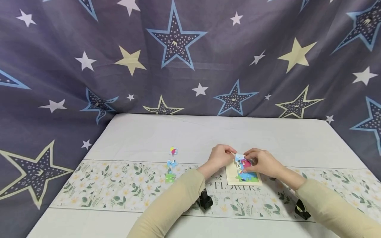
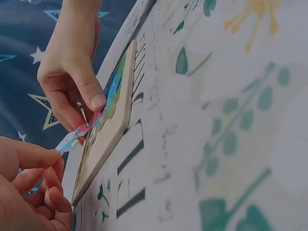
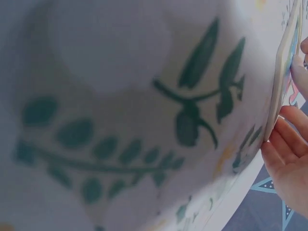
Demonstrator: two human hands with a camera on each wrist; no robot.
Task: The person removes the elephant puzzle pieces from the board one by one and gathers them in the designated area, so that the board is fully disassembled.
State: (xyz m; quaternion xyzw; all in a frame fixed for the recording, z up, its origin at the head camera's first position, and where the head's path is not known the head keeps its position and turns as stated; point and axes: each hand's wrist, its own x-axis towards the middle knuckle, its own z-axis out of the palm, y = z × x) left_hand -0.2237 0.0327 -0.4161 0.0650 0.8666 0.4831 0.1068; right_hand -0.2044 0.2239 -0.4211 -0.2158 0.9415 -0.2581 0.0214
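A small jigsaw puzzle board with a pale wooden rim lies on the table, right of centre. Its filled part shows a blue figure on green. My left hand pinches a light-blue puzzle piece between thumb and index finger, tilted above the board's upper part; the same piece shows side-on in the left wrist view. Opposite, my right hand holds the board, thumb on the picture and fingers at the far and right edges. Those fingers touch the rim in the right wrist view.
Loose puzzle pieces lie in a column on the left: a balloon piece, a blue piece and a green piece. A floral printed band crosses the white table. A star-patterned curtain hangs behind.
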